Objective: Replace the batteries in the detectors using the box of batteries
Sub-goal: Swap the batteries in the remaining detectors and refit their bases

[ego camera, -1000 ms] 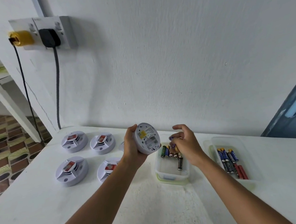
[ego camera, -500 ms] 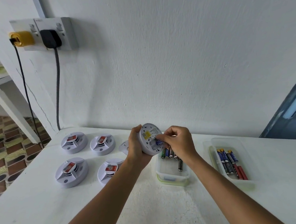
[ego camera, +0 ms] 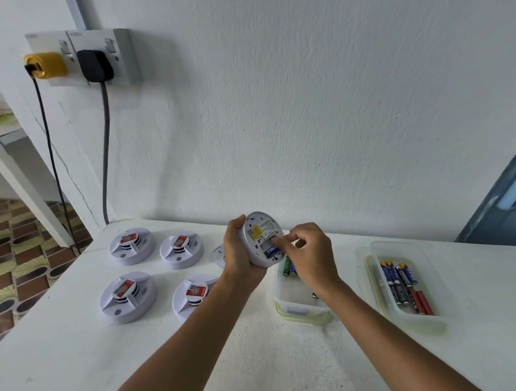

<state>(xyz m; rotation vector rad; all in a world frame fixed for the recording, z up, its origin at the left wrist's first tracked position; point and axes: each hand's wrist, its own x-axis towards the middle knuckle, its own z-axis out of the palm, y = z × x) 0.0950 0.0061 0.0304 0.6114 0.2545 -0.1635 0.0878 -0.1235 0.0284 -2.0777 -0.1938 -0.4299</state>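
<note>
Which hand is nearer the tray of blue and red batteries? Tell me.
Right. The right hand works at the held detector, over the box beside the tray. The left hand grips the detector's far side.

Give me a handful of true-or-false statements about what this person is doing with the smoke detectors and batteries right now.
1. The left hand grips a detector with its back side facing the camera. True.
2. Six detectors lie face up on the table. False: four detectors lie there in two rows.
3. A blue battery sits in the held detector's compartment. True.
4. The right hand rests flat on the table. False: its fingers reach into the detector's back.
5. Both plugs in the wall socket are black. False: one plug is yellow.
</note>
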